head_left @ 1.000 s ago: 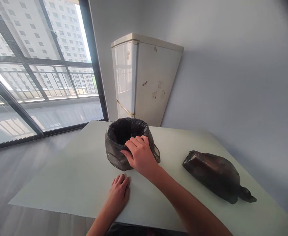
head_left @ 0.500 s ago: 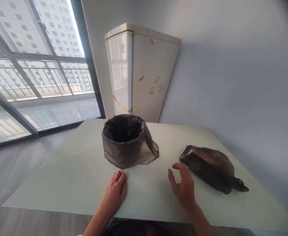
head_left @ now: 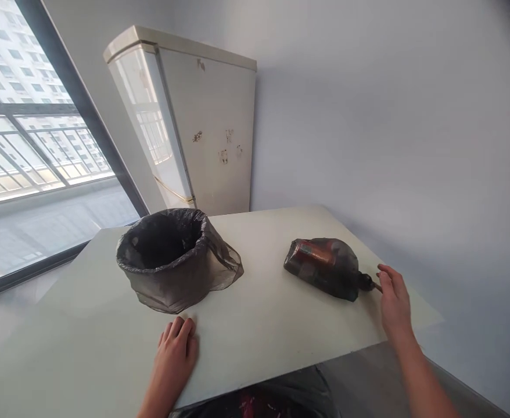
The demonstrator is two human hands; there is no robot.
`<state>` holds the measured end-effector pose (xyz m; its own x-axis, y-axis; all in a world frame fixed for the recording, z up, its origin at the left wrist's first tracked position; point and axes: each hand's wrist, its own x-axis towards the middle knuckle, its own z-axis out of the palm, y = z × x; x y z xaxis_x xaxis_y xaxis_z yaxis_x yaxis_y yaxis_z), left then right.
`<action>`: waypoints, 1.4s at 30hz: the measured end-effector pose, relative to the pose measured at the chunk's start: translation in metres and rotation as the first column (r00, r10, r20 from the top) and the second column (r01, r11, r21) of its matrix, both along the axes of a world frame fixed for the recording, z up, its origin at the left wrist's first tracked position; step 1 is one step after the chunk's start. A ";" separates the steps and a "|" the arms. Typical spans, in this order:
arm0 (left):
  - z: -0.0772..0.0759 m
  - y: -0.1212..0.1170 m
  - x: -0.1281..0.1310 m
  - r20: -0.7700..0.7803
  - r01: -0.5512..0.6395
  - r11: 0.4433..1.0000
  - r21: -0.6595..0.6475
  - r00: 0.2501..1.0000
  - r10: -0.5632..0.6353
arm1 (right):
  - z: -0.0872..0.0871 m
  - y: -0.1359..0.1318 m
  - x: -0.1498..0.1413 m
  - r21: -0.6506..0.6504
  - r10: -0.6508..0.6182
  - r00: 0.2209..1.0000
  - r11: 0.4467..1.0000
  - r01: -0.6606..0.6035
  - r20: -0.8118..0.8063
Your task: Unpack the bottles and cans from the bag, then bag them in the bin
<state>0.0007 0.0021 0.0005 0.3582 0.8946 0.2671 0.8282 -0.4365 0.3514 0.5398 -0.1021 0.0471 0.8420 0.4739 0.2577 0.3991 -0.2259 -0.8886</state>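
Resting on the table just in front of the bin, my left hand has its fingers curled in, with nothing seen in them. A round bin is lined with a dark translucent garbage bag folded over its rim, and a loose flap hangs off its right side. On the right of the table lies a filled, knotted black garbage bag with something reddish-brown showing through. My right hand is at the bag's knotted end, thumb and fingers closed round its tail. The fingertips are partly hidden.
The pale table runs to a grey wall at the right. Behind it stands an old white refrigerator with peeled marks. A glass door with a balcony railing beyond is at the left.
My right hand has moved right, from beside the front of the knotted bag to its tied end, and has closed there. The view has turned right. My left hand stays by the bin.
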 end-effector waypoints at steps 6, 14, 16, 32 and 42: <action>0.006 -0.002 0.002 0.003 -0.011 1.000 -0.019 1.000 0.011 | -0.023 0.009 0.001 -0.035 0.190 0.981 0.981 -0.191 -0.032; 0.005 0.000 0.004 -0.009 -0.013 1.000 -0.025 1.000 0.013 | -0.022 0.009 -0.015 -0.017 0.116 0.922 0.993 -0.118 0.369; 0.006 -0.001 0.005 -0.004 -0.023 0.999 -0.035 1.000 0.023 | -0.022 0.012 -0.014 -0.055 0.170 0.917 0.985 -0.161 0.362; 0.027 0.005 0.009 0.508 -0.404 0.827 -0.391 0.655 0.560 | -0.033 0.009 0.003 -0.115 0.245 0.942 0.968 -0.224 0.227; 0.037 0.057 0.054 0.455 -0.494 0.789 -0.366 0.644 0.614 | -0.047 0.013 0.015 -0.223 0.216 0.922 0.963 -0.148 0.321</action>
